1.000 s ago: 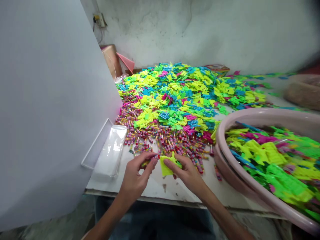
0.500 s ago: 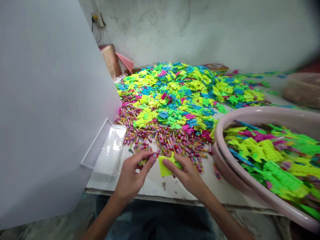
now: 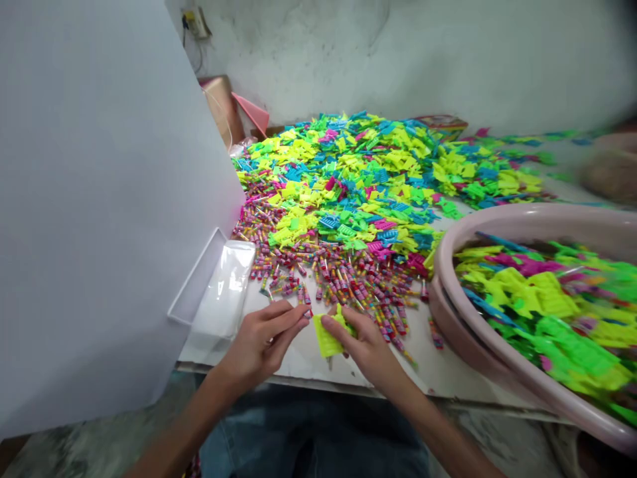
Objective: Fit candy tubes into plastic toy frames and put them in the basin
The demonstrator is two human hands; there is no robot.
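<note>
My left hand [image 3: 261, 337] is closed in a pinch, thumb against fingers, on a small candy tube [image 3: 308, 314]; only its red-and-white end pokes out past the fingertips. Just to the right, my right hand [image 3: 371, 345] grips a bright yellow plastic toy piece [image 3: 326, 340] with a flat, square part facing left. A narrow gap separates the tube's end from the yellow piece. Beyond both hands lies a spread of similar candy tubes [image 3: 348, 275] with pink labels and multicoloured contents.
A large heap of yellow, green, blue and pink plastic pieces [image 3: 343, 172] covers the back of the white table [image 3: 298, 368]. At right stands a pink basin [image 3: 442, 265] full of such pieces. Clear plastic bags [image 3: 223, 285] lie at left beside a tall white panel [image 3: 109, 199].
The left fingers have closed further round the tube, so less of it shows. The right hand still holds the yellow piece, tilted slightly. The whole view has shifted a little.
</note>
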